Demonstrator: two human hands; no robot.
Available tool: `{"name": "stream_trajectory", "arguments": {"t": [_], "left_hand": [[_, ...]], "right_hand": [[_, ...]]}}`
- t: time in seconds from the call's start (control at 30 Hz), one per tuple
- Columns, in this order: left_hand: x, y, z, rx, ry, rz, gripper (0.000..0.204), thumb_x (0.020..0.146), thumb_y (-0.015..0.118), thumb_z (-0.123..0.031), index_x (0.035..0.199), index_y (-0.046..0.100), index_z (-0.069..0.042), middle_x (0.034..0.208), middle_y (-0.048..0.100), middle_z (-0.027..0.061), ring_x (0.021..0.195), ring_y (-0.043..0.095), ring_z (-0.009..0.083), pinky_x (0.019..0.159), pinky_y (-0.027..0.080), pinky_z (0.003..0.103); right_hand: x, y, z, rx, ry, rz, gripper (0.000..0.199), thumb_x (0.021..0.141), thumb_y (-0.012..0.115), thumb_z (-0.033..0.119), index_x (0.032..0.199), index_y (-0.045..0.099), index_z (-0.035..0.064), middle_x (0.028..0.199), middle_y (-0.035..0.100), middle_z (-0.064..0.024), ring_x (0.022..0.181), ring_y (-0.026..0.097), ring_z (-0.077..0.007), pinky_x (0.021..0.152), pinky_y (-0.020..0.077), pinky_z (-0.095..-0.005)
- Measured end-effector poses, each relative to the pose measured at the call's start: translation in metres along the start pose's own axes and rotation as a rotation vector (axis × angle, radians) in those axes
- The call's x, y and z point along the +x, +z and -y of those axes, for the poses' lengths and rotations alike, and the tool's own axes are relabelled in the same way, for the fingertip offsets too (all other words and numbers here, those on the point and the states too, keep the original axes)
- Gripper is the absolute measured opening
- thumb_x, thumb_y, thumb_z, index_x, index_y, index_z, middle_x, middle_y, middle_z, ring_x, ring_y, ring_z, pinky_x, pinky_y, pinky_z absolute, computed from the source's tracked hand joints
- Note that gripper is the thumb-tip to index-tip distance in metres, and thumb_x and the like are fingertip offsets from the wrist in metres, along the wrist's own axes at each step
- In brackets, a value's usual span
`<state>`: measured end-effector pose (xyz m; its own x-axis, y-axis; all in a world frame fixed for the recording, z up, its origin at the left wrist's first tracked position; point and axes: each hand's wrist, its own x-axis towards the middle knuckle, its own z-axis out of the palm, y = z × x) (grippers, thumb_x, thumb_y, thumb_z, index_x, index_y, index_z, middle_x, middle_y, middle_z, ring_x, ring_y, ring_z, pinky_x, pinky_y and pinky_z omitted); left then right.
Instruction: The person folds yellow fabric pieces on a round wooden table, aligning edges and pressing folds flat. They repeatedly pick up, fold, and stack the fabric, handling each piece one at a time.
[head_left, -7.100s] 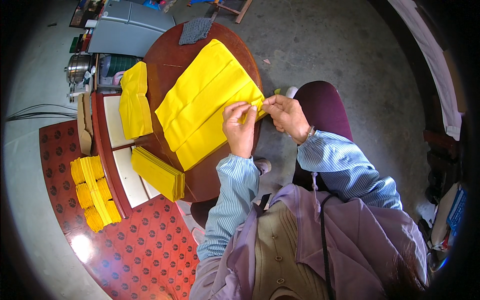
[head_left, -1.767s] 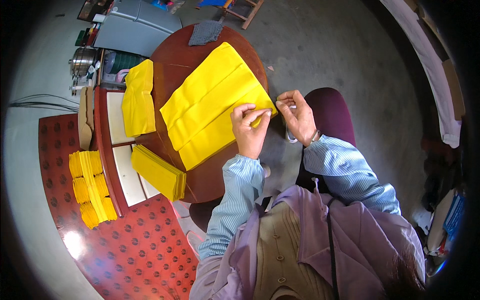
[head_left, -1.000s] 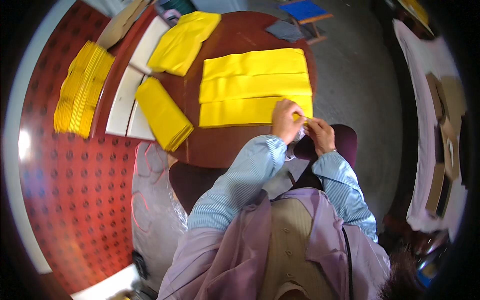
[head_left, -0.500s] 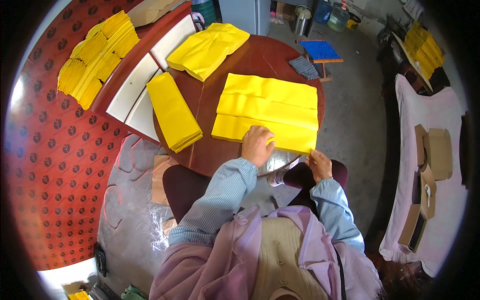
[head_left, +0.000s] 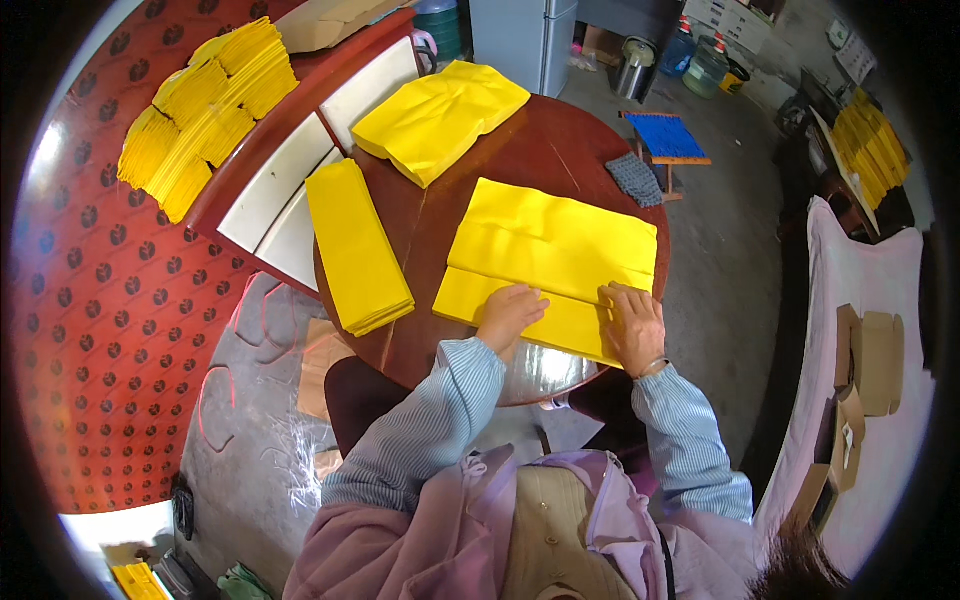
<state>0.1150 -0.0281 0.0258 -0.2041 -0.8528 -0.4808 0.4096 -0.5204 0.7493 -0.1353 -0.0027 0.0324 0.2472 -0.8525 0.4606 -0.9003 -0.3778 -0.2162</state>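
The folded yellow sheet (head_left: pixel 560 240) lies beneath the left hand (head_left: pixel 512 314), apparently flattened, and the outstretched right hand (head_left: pixel 636 328).

The tabletop (head_left: pixel 440 215) is gleaming like smooth, varnished wood, and the red panel (head_left: pixel 100 300) is shining glossily. The yellow sheets (head_left: pixel 555 235) are looking matt and softly creased, like cloth or paper. The grey mat (head_left: pixel 634 179) is looking rough and woven. The 2 sleeves (head_left: pixel 420 425) are resembling matt cloth; the open box (head_left: pixel 880 370) is showing dull cardboard.
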Motion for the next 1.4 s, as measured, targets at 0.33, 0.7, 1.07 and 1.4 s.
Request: {"name": "stream_trajectory", "arguments": {"t": [0.33, 0.7, 1.07, 1.4], "left_hand": [[0.003, 0.059, 0.001, -0.388, -0.133, -0.106, 0.049, 0.111, 0.056, -0.017, 0.153, 0.040, 0.003, 0.153, 0.049, 0.0235, 0.141, 0.053, 0.0356, 0.121, 0.043, 0.041], [-0.019, -0.029, -0.016, 1.022, 0.461, 0.333, 0.068, 0.097, 0.065, -0.015, 0.157, 0.037, 0.001, 0.136, 0.062, 0.0319, 0.128, 0.061, 0.0440, 0.110, 0.048, 0.045], [-0.061, -0.005, -0.096, 1.231, 0.216, 0.837, 0.059, 0.100, 0.057, -0.013, 0.155, 0.039, -0.005, 0.125, 0.067, 0.0300, 0.118, 0.065, 0.0454, 0.102, 0.051, 0.050], [0.071, 0.017, -0.199, 1.224, -0.207, 0.865, 0.047, 0.091, 0.074, -0.008, 0.136, 0.060, -0.002, 0.117, 0.075, 0.0111, 0.102, 0.070, 0.0172, 0.091, 0.055, 0.032]], "right_hand": [[0.043, -0.032, 0.002, -0.049, -0.195, -0.030, 0.015, 0.082, 0.077, 0.014, 0.095, 0.073, 0.0074, 0.089, 0.071, -0.0087, 0.087, 0.067, -0.0285, 0.091, 0.0502, -0.0443], [0.081, -0.039, -0.045, 0.484, 0.107, 0.309, 0.113, 0.065, 0.098, 0.045, 0.160, 0.043, 0.0225, 0.163, 0.042, -0.0151, 0.153, 0.034, -0.0395, 0.127, 0.0280, -0.0561], [0.026, -0.046, -0.069, 1.218, 0.319, 0.609, 0.036, 0.089, 0.087, 0.015, 0.119, 0.076, -0.0007, 0.107, 0.080, -0.0020, 0.097, 0.070, -0.0103, 0.091, 0.0575, -0.0318], [0.003, -0.053, -0.036, 1.275, 0.834, 0.289, 0.034, 0.099, 0.076, 0.018, 0.123, 0.073, -0.0050, 0.109, 0.079, -0.0136, 0.092, 0.077, -0.0200, 0.085, 0.0605, -0.0322]]}}
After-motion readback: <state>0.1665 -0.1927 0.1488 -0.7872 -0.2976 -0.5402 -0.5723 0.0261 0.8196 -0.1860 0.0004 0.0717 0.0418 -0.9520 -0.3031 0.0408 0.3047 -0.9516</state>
